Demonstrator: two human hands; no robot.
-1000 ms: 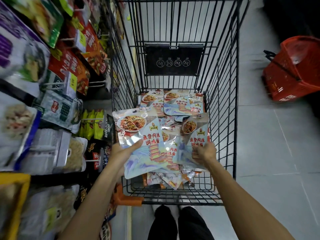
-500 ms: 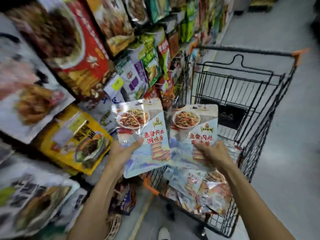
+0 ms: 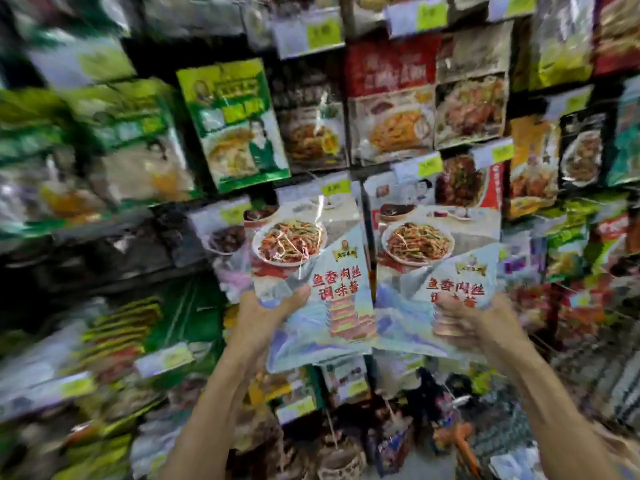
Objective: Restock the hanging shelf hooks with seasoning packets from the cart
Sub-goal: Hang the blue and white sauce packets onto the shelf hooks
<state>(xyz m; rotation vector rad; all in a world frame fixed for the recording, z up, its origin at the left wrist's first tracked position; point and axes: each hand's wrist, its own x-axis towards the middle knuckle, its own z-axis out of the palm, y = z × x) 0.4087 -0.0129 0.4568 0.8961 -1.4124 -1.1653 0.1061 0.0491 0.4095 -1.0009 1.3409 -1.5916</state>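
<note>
L hand (image 3: pixel 258 325) is gripping the lower left edge of one seasoning packet (image 3: pixel 311 268), thumb lying across its front. R hand (image 3: pixel 485 327) is holding a second packet (image 3: pixel 440 268) (same print) w/ fingers curled over its lower front. Both are being held upright, side by side & almost touching, in front of the shelf wall (image 3: pixel 391 109). Behind them other packs are hanging in rows, incl. a green packet (image 3: pixel 235 123) up left, w/ yellow price tags (image 3: pixel 323 32) above.
</note>
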